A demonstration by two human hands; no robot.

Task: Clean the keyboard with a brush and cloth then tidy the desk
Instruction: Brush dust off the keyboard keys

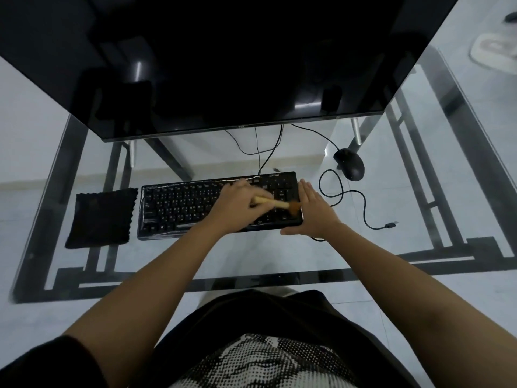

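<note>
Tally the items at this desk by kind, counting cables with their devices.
Monitor: 1
Keyboard: 1
Mouse: 1
Cloth: 1
Brush: 1
Total: 5

Computer workstation in a tiled room, either a home or a small office; the view does not settle which. A large dark screen (pixel 223 65) on metal feet stands at the back of a glass-topped desk (pixel 279 275) with a black frame. In front of it lie a wired black keyboard (pixel 181 203), a wired black mouse (pixel 349 163) and a loose USB cable (pixel 391 225). Pale floor tiles (pixel 28 121) surround the desk and show through the glass.
</note>
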